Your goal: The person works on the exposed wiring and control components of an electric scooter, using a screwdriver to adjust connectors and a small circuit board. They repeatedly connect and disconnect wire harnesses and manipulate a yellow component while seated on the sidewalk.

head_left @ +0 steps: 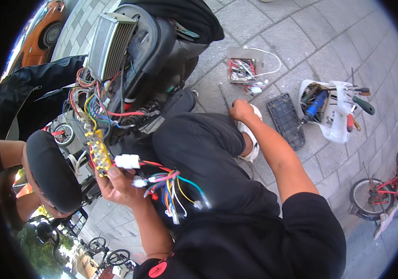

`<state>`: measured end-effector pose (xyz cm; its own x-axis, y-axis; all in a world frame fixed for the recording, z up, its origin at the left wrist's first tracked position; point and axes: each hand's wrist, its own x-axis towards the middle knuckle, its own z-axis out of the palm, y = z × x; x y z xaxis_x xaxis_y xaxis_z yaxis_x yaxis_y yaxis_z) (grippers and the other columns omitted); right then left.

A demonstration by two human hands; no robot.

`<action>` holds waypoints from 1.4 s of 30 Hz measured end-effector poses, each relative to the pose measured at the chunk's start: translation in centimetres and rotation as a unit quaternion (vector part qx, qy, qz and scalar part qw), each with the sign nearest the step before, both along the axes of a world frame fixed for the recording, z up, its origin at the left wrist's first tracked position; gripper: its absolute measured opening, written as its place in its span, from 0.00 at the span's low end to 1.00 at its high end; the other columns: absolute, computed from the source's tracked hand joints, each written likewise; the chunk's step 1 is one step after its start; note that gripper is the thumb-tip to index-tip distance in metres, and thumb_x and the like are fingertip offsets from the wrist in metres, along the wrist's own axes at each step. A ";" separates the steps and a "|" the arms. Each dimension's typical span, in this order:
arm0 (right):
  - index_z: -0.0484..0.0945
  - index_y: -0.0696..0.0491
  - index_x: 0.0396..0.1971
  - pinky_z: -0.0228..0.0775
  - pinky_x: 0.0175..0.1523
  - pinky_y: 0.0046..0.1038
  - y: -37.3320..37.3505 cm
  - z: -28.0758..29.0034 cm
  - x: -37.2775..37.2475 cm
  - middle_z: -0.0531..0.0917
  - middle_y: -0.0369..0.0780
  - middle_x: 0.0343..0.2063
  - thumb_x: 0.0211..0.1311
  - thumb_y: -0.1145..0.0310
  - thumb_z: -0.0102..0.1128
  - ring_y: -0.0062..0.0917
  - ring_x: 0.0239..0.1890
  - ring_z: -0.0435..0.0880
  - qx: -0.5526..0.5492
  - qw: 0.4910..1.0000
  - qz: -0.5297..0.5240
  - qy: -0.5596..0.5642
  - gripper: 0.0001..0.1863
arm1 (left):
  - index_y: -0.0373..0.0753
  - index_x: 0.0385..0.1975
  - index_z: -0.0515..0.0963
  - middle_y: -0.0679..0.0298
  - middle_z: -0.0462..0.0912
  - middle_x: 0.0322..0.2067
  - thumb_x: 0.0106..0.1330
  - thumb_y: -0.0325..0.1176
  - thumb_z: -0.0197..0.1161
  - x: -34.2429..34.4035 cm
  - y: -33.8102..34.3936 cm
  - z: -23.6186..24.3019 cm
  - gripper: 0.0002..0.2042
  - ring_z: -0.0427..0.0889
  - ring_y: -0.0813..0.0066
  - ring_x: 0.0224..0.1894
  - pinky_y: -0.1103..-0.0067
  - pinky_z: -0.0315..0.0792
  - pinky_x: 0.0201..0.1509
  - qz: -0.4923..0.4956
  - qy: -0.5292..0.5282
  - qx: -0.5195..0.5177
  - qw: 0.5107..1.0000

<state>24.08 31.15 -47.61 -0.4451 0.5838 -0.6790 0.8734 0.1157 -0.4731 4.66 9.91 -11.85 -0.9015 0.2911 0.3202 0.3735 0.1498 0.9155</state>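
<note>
My left hand (121,185) is closed, thumb and fingers pinching the lower end of a yellow terminal block (99,151). Coloured wires (89,104) run from the block up to a finned metal controller box (111,46) on the scooter body (161,60). Beside my thumb is a white plug connector (127,161); a loose bundle of coloured leads (168,183) with small connectors hangs over my lap. Low by my shoe, my right hand (242,110) is closed around the lower end of a thin dark rod (224,95), like a screwdriver shaft; its handle is hidden.
On the paving lie a small box of parts (245,69), a black plastic cover (286,121) and a white tool container (336,125) with screwdrivers and a blue tool. Another person's hands hold a black padded seat (54,170) at left. A red bicycle (380,197) stands right.
</note>
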 end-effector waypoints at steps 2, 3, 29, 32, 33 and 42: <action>0.90 0.56 0.46 0.79 0.62 0.44 -0.3 -3.8 -3.2 0.87 0.54 0.53 0.63 0.68 0.61 0.48 0.56 0.87 -0.009 0.998 0.047 -0.035 0.15 | 0.25 0.57 0.74 0.61 0.81 0.30 0.67 0.45 0.71 -0.8 -0.3 -0.1 0.29 0.80 0.79 0.24 0.84 0.75 0.23 -0.018 -0.015 0.008 1.000; 0.90 0.56 0.47 0.80 0.63 0.43 -0.7 -4.6 -3.8 0.87 0.53 0.53 0.63 0.69 0.62 0.47 0.57 0.87 -0.024 0.998 0.043 -0.042 0.16 | 0.25 0.58 0.74 0.61 0.81 0.31 0.67 0.44 0.71 -1.3 -0.9 -0.2 0.30 0.82 0.78 0.26 0.83 0.78 0.24 -0.012 -0.017 -0.002 1.000; 0.82 0.59 0.50 0.79 0.49 0.37 -6.1 -1.9 0.9 0.89 0.49 0.37 0.71 0.62 0.65 0.38 0.40 0.90 0.088 0.942 -0.157 0.281 0.17 | 0.21 0.59 0.73 0.56 0.87 0.37 0.69 0.30 0.71 -1.3 -1.3 -0.3 0.24 0.85 0.76 0.29 0.80 0.82 0.38 -0.086 -0.052 0.056 0.993; 0.84 0.57 0.52 0.80 0.46 0.28 -5.7 -2.2 -0.2 0.89 0.38 0.36 0.72 0.66 0.67 0.22 0.38 0.87 -0.048 0.908 -0.256 0.329 0.14 | 0.21 0.65 0.71 0.54 0.87 0.41 0.71 0.24 0.68 -0.8 -0.6 0.5 0.25 0.87 0.75 0.31 0.79 0.82 0.38 -0.100 -0.068 0.046 0.992; 0.84 0.57 0.51 0.80 0.46 0.27 -5.4 -2.0 -0.7 0.89 0.37 0.36 0.72 0.67 0.67 0.20 0.38 0.87 -0.076 0.885 -0.288 0.357 0.13 | 0.21 0.65 0.71 0.55 0.88 0.42 0.71 0.23 0.68 -0.6 -0.3 0.9 0.24 0.87 0.76 0.33 0.80 0.82 0.39 -0.121 -0.076 0.052 0.988; 0.83 0.58 0.57 0.76 0.51 0.26 -2.2 18.2 0.5 0.89 0.38 0.41 0.75 0.65 0.65 0.17 0.43 0.83 0.176 0.874 -0.205 0.404 0.17 | 0.25 0.63 0.75 0.60 0.88 0.41 0.71 0.24 0.69 -0.1 -0.8 0.2 0.22 0.86 0.80 0.35 0.82 0.81 0.39 -0.122 -0.107 0.112 0.980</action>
